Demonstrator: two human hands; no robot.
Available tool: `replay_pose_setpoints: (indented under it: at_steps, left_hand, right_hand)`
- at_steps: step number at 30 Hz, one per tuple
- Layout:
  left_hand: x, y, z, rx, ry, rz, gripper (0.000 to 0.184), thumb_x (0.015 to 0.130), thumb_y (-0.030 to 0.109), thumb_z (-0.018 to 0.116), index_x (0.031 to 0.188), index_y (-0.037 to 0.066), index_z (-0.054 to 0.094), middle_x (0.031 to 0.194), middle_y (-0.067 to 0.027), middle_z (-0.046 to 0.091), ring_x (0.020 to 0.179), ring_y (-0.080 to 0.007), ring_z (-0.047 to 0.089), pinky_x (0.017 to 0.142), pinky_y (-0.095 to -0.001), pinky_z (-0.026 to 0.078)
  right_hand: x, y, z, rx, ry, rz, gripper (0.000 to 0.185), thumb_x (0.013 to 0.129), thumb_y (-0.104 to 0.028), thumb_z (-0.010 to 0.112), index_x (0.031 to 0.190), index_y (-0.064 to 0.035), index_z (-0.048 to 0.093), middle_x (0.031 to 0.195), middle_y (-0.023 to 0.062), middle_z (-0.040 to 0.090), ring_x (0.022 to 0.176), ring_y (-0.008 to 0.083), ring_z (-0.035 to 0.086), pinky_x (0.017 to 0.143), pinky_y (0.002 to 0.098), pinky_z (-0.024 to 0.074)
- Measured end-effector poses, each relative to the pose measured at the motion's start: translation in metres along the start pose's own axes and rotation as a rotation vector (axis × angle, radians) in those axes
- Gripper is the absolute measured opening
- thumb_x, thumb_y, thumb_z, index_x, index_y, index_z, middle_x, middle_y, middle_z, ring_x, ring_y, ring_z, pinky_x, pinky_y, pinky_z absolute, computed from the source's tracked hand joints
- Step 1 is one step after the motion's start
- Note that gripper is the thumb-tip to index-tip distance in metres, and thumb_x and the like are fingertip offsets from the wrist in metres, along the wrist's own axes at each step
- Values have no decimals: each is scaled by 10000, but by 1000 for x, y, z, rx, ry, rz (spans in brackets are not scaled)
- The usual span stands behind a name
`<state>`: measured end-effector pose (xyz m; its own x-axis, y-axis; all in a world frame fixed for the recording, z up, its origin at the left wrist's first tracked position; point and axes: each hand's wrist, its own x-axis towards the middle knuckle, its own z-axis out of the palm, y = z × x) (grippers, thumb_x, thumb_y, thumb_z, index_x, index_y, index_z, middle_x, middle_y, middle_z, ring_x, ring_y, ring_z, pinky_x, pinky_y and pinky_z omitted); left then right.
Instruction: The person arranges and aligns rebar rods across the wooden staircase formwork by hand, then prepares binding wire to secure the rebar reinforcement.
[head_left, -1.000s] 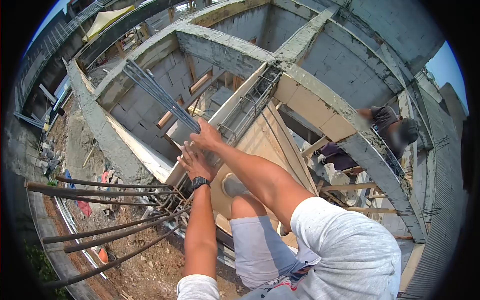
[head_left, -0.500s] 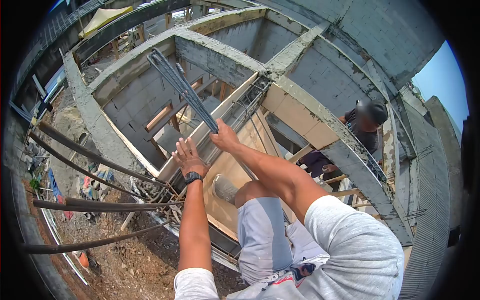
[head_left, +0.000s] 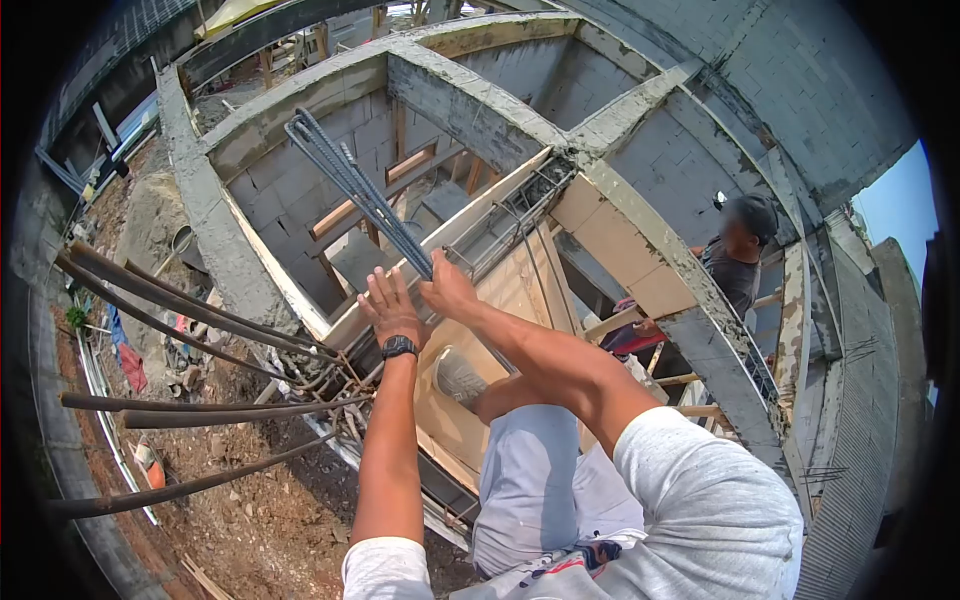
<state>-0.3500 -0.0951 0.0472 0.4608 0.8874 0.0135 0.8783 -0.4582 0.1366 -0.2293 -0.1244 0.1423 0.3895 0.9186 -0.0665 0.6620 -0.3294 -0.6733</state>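
Observation:
A bundle of ribbed steel rebar (head_left: 362, 195) with bent upper ends leans up and to the left over the formwork. My right hand (head_left: 448, 289) is closed around its lower end. Beside it, my left hand (head_left: 396, 310) has its fingers spread, its palm at the edge of the wooden formwork board (head_left: 352, 328); whether it also touches the rebar I cannot tell. A black watch (head_left: 398, 346) is on my left wrist. Beyond my right hand, a steel reinforcement cage (head_left: 515, 208) lies in the formwork trough. My shoe (head_left: 460, 378) rests on a plywood panel (head_left: 452, 432).
Long rusty bars (head_left: 215, 412) stick out at the left above rubble ground (head_left: 275, 520). Concrete beams (head_left: 470, 110) frame block-walled bays ahead. Another person (head_left: 735, 255) in a dark cap stands in a bay at the right, near a corrugated sheet (head_left: 860, 440).
The rebar bundle has tilted further left against the beams, still in my right hand. My view has shifted slightly. The other person has changed posture a little.

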Motion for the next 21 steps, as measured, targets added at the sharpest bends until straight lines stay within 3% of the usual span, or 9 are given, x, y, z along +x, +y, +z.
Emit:
replay_pose_setpoints:
  at_steps: [4, 5, 12, 13, 16, 17, 20, 21]
  left_hand:
    - [-1, 4, 1, 115, 64, -12, 1418, 598, 574, 861, 1611, 73, 5, 1666, -230, -18, 1545, -411, -37, 1200, -651, -18]
    - [-4, 5, -12, 14, -12, -3, 1428, 594, 558, 876, 1609, 66, 1, 1661, -237, -18, 1543, -407, -46, 1203, -649, -2]
    - [1, 0, 7, 69, 105, 8, 1424, 578, 524, 896, 1596, 68, 12, 1650, -230, 14, 1538, -401, -25, 1208, -641, 34]
    - [-1, -2, 5, 29, 63, 12, 1399, 597, 511, 886, 1597, 73, 11, 1655, -220, 11, 1540, -398, -38, 1208, -640, 18]
    - [-1, -2, 6, 123, 196, 27, 1341, 643, 500, 856, 1598, 72, 16, 1660, -209, -12, 1540, -398, -73, 1208, -640, -3]
    - [-3, -1, -9, -63, -37, 4, 1301, 676, 486, 828, 1601, 67, 15, 1664, -205, -23, 1543, -396, -83, 1211, -630, -14]
    - [0, -12, 16, -84, 191, 102, 1371, 605, 514, 838, 1595, 49, 11, 1655, -218, 46, 1545, -391, -29, 1207, -632, -3]
    - [0, -10, 9, -117, 128, 76, 1385, 602, 556, 828, 1593, 45, 7, 1658, -207, 63, 1548, -379, -12, 1205, -631, -2]
  right_hand:
    - [-2, 6, -17, 0, 19, 30, 412, 845, -184, 617, 1136, 45, 435, 864, 322, 654, 877, 509, 648, 778, 562, 499]
    - [-1, 9, -18, 0, 28, 27, 411, 847, -180, 619, 1145, 39, 440, 855, 314, 653, 869, 507, 647, 771, 562, 495]
    - [19, 22, -11, -7, 50, 66, 386, 849, -198, 624, 1106, 35, 455, 937, 314, 670, 933, 498, 652, 823, 548, 510]
    - [20, 20, -4, -18, 42, 82, 387, 850, -204, 625, 1109, 32, 460, 940, 315, 669, 940, 497, 652, 827, 549, 508]
    - [18, 15, 17, 51, -15, 88, 444, 841, -208, 626, 1186, 21, 464, 969, 316, 662, 962, 494, 648, 844, 554, 503]
    - [16, 15, 20, 91, -28, 87, 475, 836, -208, 626, 1222, 18, 464, 981, 316, 659, 970, 492, 646, 850, 557, 500]
    - [10, 8, 35, 117, -22, 96, 508, 830, -215, 630, 1256, 14, 473, 999, 312, 665, 988, 484, 649, 864, 542, 511]
    - [8, 5, 37, 117, 6, 113, 495, 827, -215, 640, 1242, 8, 488, 1005, 309, 670, 997, 478, 651, 863, 525, 519]
